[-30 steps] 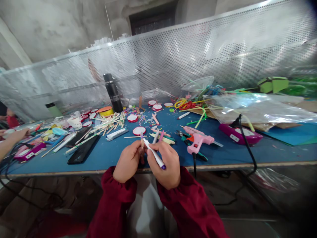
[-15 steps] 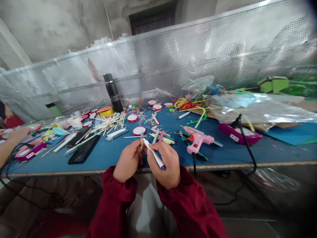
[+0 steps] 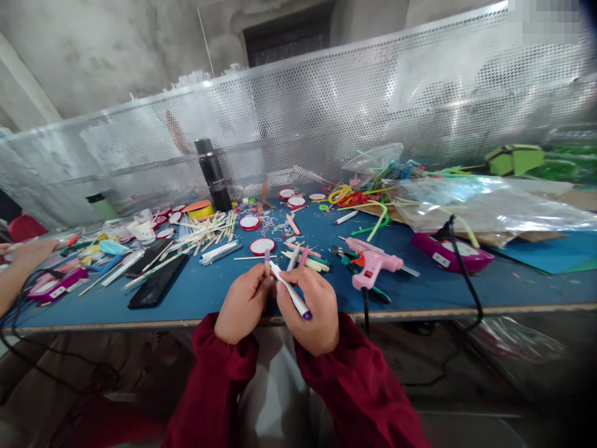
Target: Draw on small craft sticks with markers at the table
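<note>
My left hand (image 3: 242,306) is closed on a thin wooden craft stick (image 3: 267,266) that stands upright above my fingers at the near edge of the blue table (image 3: 205,289). My right hand (image 3: 311,311) grips a white marker with a purple end (image 3: 290,290) in a writing hold. The marker's tip touches the stick. Both sleeves are dark red. A few pens lie just beyond my fingers.
A pink glue gun (image 3: 373,265) rests right of my hands, its cord hanging over the edge. Two black phones (image 3: 156,274), scattered sticks, red-and-white discs (image 3: 262,246), a black bottle (image 3: 212,174) and plastic bags (image 3: 471,205) crowd the table. Another person's hand (image 3: 28,255) is at the far left.
My hands hold nearly still; the left hand shifted very slightly. The other person's hand at the far left edged a little.
</note>
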Demonstrator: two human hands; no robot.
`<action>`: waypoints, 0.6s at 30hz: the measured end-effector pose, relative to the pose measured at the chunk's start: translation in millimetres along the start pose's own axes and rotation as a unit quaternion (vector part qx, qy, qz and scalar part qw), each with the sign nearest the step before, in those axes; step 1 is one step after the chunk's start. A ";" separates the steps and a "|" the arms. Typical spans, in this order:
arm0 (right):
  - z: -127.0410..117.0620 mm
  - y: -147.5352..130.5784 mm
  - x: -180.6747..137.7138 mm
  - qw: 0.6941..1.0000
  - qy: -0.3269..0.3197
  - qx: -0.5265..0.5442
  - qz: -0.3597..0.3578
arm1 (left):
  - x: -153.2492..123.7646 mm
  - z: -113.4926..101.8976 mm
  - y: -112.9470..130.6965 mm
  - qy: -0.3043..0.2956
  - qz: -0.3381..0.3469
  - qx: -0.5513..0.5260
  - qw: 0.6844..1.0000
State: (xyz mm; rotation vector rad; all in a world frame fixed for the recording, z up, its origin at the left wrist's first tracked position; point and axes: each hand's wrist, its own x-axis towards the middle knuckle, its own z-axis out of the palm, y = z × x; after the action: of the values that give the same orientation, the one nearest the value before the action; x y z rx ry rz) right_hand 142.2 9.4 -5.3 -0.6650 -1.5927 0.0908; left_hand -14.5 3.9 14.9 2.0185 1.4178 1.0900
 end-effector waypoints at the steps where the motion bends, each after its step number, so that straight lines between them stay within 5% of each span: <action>1: -0.1 -0.2 0.1 1.000 0.000 0.000 0.002 | -0.2 0.1 -0.1 0.000 -0.002 -0.005 1.000; 18: 0.2 1.1 1.7 1.000 0.001 -0.012 -0.010 | -0.8 2.7 0.4 0.013 0.005 0.004 1.000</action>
State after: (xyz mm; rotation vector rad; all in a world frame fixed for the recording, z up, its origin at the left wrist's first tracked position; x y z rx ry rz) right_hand 142.4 11.1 -4.2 -0.6675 -1.5994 0.0575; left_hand -12.2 3.3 13.4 2.0276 1.4282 1.1201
